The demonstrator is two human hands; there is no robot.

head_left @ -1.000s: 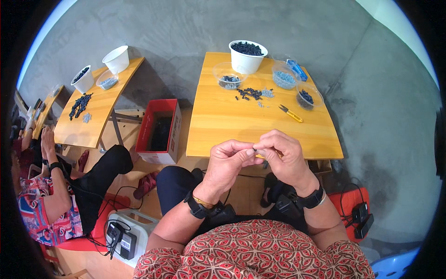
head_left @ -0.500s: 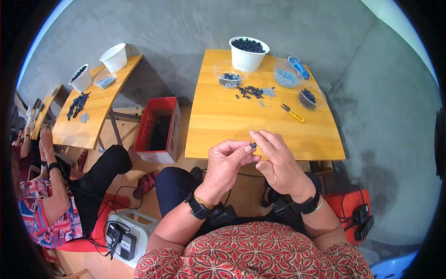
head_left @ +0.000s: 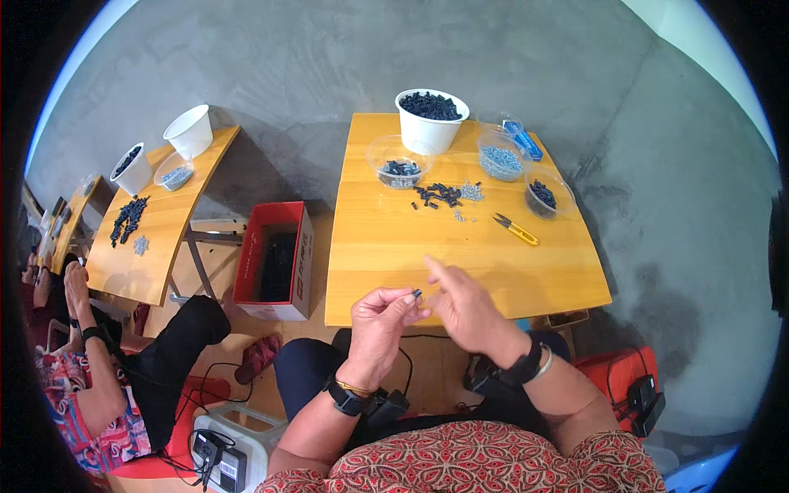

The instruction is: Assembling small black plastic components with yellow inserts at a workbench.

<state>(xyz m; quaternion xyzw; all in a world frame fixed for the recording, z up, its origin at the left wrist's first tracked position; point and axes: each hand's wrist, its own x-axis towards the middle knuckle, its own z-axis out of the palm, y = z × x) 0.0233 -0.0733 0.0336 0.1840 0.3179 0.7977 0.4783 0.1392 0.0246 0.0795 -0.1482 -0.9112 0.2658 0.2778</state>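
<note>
My left hand [head_left: 376,324] pinches a small black cylindrical piece [head_left: 417,293] between thumb and forefinger, just over the near edge of the wooden table [head_left: 386,255]. Beside it is my right hand [head_left: 468,312], slightly blurred, its forefinger stretched out and no object visible in it. Farther up the table lies a loose pile of black pieces [head_left: 440,195] next to small silvery pieces [head_left: 471,191]. Yellow-handled thread snips [head_left: 516,230] rest to the right of these. A clear bowl [head_left: 400,171] holds black and silvery pieces; another [head_left: 501,163] holds silvery ones, a third [head_left: 541,200] black ones.
A white tub [head_left: 429,133] heaped with black pieces stands at the back, with a blue box [head_left: 524,141] to its right. On the floor at left sits a red carton [head_left: 304,271]. Farther left, another person [head_left: 99,361] sits at a similar table [head_left: 156,238].
The view has tilted, so the table sits lower in the picture. My right hand has moved away from the black piece's tip; my left hand still pinches that piece.
</note>
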